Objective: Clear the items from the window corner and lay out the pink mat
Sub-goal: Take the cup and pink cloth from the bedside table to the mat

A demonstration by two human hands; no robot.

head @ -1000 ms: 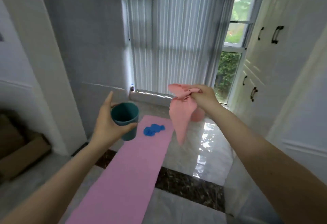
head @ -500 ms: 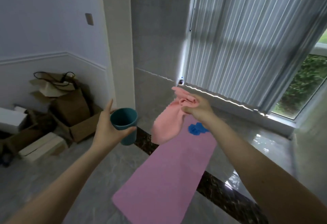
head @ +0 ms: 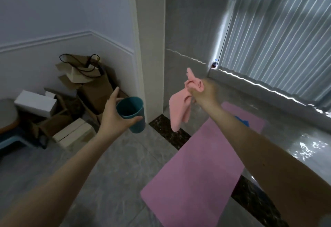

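The pink mat [head: 197, 169] lies unrolled on the floor, running from the lower middle towards the window. A blue object [head: 242, 121] lies on its far end, mostly hidden behind my right forearm. My left hand [head: 114, 117] holds a teal cup [head: 132, 113] upright in front of the white pillar. My right hand [head: 203, 94] is shut on a pink cloth [head: 180, 113], which hangs limp from the fist above the mat's left side.
A white pillar [head: 150, 47] stands straight ahead. Cardboard boxes and paper bags [head: 86, 97] are piled against the wall at left. Closed vertical blinds [head: 279, 35] cover the window at right, with a small bottle [head: 214, 63] on the sill corner. A dark tile strip [head: 166, 133] crosses the floor.
The view has swung left, away from the window and cabinets, towards the pillar and the box pile. Both hands keep the cup and the cloth; the cloth hangs further left.
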